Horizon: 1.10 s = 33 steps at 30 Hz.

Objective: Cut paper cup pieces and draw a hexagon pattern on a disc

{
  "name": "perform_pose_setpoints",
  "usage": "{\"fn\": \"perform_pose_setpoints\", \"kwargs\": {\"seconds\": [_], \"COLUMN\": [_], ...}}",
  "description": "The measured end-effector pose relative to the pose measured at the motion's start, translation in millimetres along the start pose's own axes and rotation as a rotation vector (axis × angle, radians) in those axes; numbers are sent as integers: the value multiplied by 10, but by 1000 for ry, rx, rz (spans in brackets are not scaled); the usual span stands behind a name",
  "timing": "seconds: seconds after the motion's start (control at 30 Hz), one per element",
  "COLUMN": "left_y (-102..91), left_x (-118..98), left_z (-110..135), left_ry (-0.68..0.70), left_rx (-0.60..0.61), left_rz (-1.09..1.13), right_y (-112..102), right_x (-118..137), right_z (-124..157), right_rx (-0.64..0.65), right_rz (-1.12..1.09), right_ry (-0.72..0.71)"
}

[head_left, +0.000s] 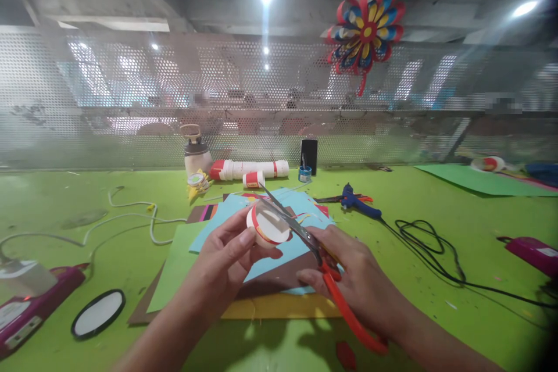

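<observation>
My left hand (233, 250) is closed around a white paper cup (265, 231) with a red and yellow band, its round opening tilted toward me. In my right hand (351, 258) are scissors (342, 308) with orange-red handles. Their blades stand apart and reach up and left across the cup's rim; whether they touch it I cannot tell. Beneath both hands lie stacked sheets of coloured paper, with a light blue sheet (283, 267) on top and a green sheet (174, 270) at the left.
A blue glue gun (360, 204) lies at the right, trailing a black cable. At the back are a stack of paper cups (257, 170), a single cup (253, 179), a bottle (196, 157) and a phone (309, 156). Purple power strips (52, 296) and a black-rimmed disc (98, 314) lie left.
</observation>
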<state>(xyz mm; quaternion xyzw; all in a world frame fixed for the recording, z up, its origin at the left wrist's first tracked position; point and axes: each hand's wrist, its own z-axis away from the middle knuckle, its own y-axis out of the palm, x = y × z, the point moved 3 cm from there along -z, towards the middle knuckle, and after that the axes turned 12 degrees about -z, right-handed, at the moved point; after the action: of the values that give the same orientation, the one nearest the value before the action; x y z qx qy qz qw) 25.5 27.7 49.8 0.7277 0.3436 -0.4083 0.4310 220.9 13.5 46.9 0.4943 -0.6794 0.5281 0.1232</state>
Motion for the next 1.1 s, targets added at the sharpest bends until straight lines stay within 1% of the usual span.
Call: {"fn": "perform_pose_setpoints", "kwargs": {"seconds": [0.13, 0.23, 0.5, 0.73, 1.1], "left_y": [-30, -25, -20, -37, 17], "left_x": [86, 105, 73, 40, 22], "left_z": [12, 24, 25, 22, 36], "left_ry": [-13, -18, -9, -24, -59], "left_rx": [30, 30, -5, -4, 37], "left_rz": [-28, -6, 13, -11, -16], "right_y": [7, 11, -13, -15, -7], "right_x": [0, -12, 6, 22, -10], "right_z": [-19, -20, 6, 5, 4], "right_rx": [-1, 3, -18, 4, 15], "right_rz": [-40, -61, -14, 7, 6], "right_ry": [-30, -35, -23, -17, -53]}}
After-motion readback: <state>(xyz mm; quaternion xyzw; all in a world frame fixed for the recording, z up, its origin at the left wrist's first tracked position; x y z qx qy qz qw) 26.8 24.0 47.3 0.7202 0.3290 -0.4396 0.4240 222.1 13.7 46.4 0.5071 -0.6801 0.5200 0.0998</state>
